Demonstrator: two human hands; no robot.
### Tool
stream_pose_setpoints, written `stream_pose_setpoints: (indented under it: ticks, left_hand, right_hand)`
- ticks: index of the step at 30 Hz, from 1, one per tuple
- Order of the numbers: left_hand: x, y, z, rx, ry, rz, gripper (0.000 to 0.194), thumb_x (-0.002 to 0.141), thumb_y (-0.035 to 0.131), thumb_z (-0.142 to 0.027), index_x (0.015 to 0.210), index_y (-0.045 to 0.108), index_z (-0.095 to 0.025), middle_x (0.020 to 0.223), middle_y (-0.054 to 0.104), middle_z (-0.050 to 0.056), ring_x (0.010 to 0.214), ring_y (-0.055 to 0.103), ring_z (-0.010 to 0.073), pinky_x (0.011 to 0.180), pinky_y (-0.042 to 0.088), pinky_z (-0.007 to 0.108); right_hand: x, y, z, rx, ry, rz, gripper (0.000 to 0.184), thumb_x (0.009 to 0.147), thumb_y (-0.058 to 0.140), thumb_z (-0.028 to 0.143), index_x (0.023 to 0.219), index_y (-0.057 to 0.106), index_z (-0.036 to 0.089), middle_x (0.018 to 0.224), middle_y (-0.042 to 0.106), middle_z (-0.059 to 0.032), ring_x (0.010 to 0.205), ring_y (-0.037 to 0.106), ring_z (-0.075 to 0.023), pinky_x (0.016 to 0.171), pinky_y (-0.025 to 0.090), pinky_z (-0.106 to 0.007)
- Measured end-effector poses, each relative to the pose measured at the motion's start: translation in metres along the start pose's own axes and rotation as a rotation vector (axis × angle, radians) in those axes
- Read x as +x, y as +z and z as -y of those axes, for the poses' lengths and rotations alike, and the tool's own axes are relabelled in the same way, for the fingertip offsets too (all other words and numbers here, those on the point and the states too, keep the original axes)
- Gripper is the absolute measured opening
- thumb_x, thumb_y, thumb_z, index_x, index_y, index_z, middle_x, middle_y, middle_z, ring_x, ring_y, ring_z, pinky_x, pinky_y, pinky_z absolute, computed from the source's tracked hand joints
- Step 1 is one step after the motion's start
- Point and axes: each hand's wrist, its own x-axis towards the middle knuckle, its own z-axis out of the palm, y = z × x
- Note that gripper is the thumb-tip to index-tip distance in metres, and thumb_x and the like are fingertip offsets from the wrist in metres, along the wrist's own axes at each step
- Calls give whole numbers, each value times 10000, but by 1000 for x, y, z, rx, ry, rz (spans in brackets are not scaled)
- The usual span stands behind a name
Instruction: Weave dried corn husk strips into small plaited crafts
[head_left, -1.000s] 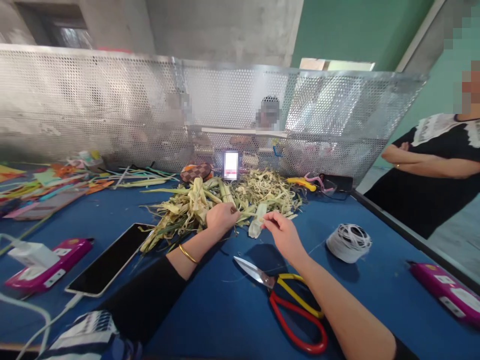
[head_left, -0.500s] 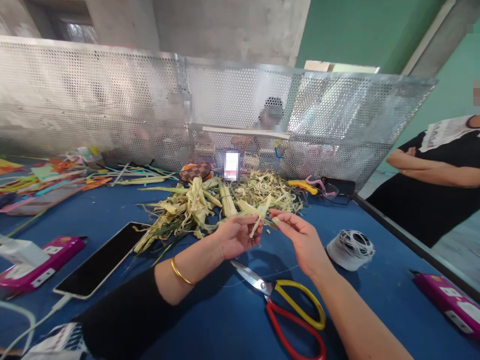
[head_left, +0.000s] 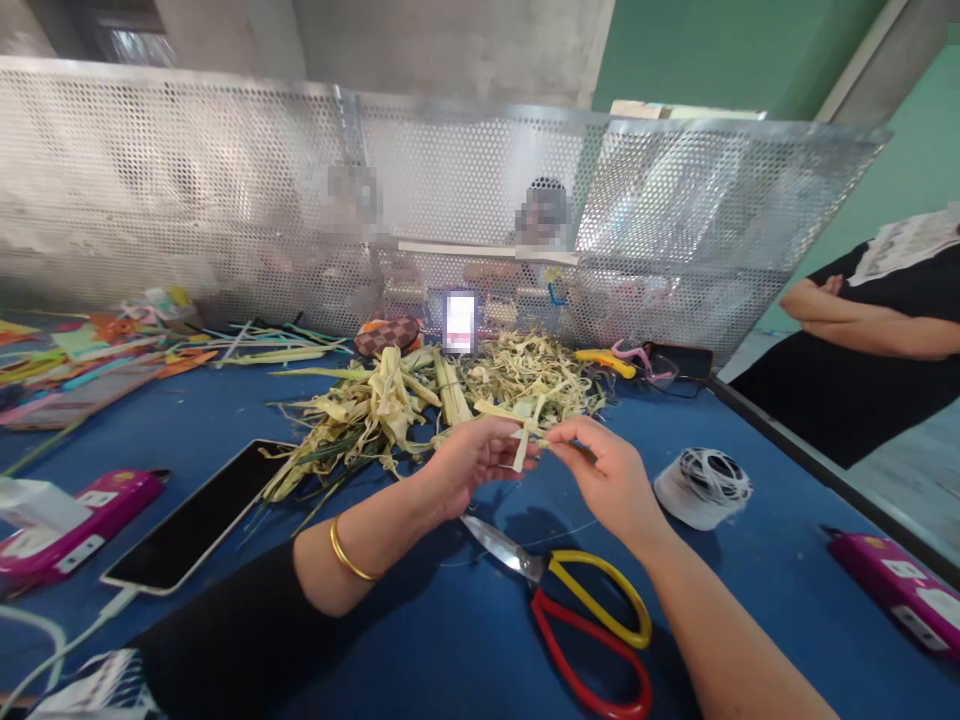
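Between my hands is a small crossed piece of pale corn husk strips (head_left: 527, 428). My left hand (head_left: 480, 458) is closed on its left side, thumb on top and fingers curled beneath. The thumb and forefinger of my right hand (head_left: 596, 462) pinch the strip's right end. Below the hands, scissors (head_left: 521, 562) with one yellow and one red handle lie on the blue table. Just beyond the hands are a heap of corn husks (head_left: 386, 410) and a pile of shredded husk (head_left: 544, 370). A spool of white string (head_left: 703, 488) stands right of my right hand.
A phone (head_left: 195, 515) on a cable and a magenta power strip (head_left: 90, 520) lie at left, another power strip (head_left: 896, 590) at right. A lit phone (head_left: 460, 322) stands before the perforated metal screen (head_left: 472, 160). A person with folded arms (head_left: 877, 320) stands at right.
The husk piece has turned between my fingers, its short end now hanging more upright. My right hand has moved slightly right, and the view has shifted a little.
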Motion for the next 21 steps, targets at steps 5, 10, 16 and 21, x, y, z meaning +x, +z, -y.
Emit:
stream_pose_setpoints:
  ticks: [5, 10, 16, 21]
  left_hand:
    - [1, 0, 3, 46, 34, -34, 276, 638, 755, -358, 725, 678, -108, 682, 676, 63, 622, 624, 136, 586, 468, 227]
    - [3, 1, 9, 28, 89, -120, 230, 619, 781, -256, 783, 710, -111, 730, 700, 71, 628, 641, 141, 609, 481, 238]
    - [1, 5, 16, 23, 58, -82, 258, 646, 769, -262, 852, 712, -119, 702, 710, 75, 624, 657, 159, 611, 483, 250]
    - [2, 6, 20, -15, 73, -70, 222, 684, 738, -252, 850, 710, -107, 707, 709, 86, 640, 658, 161, 639, 492, 265]
  right_hand:
    - [0, 2, -1, -70, -108, 49, 109, 852, 530, 176, 790, 608, 222, 837, 644, -38, 850, 578, -200, 788, 434, -333]
    - [-1, 6, -2, 19, -19, -62, 97, 833, 561, 225, 780, 641, 226, 917, 663, -51, 901, 598, -215, 825, 441, -356]
    - [-3, 10, 4, 56, 139, -132, 89, 786, 602, 286, 753, 669, 238, 789, 701, -23, 789, 624, -213, 781, 446, -360]
    - [-4, 12, 8, 28, 177, -129, 121, 779, 587, 311, 694, 635, 238, 722, 685, -9, 724, 601, -194, 767, 428, -358]
